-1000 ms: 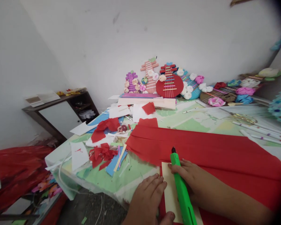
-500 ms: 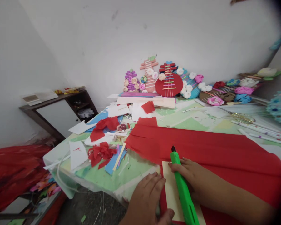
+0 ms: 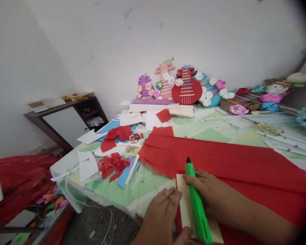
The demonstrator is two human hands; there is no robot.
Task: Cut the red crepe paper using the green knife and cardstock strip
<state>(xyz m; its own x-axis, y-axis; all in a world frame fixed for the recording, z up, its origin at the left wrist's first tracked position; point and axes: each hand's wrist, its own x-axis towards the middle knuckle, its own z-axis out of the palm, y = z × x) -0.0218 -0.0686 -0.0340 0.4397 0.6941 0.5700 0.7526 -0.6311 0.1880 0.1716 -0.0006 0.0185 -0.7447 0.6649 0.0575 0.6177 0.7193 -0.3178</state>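
A long red paper sheet (image 3: 232,163) lies across the table in front of me. A cream card strip (image 3: 186,207) rests on its near edge. My right hand (image 3: 206,190) is closed around a bright green tool (image 3: 197,204) whose dark tip (image 3: 188,160) touches the red sheet just beyond the strip. My left hand (image 3: 160,217) lies flat at the strip's left edge, fingers together and the thumb across the strip's near end.
Red, blue and white paper scraps (image 3: 114,163) litter the table's left part. Paper guitars with flowers (image 3: 186,90) lean on the back wall. Scissors (image 3: 267,128) and white sticks (image 3: 288,141) lie at the right. A dark side table (image 3: 63,115) stands at the left.
The view has shifted slightly. Both hands and the green tool hold nearly the same place on the strip and red sheet.
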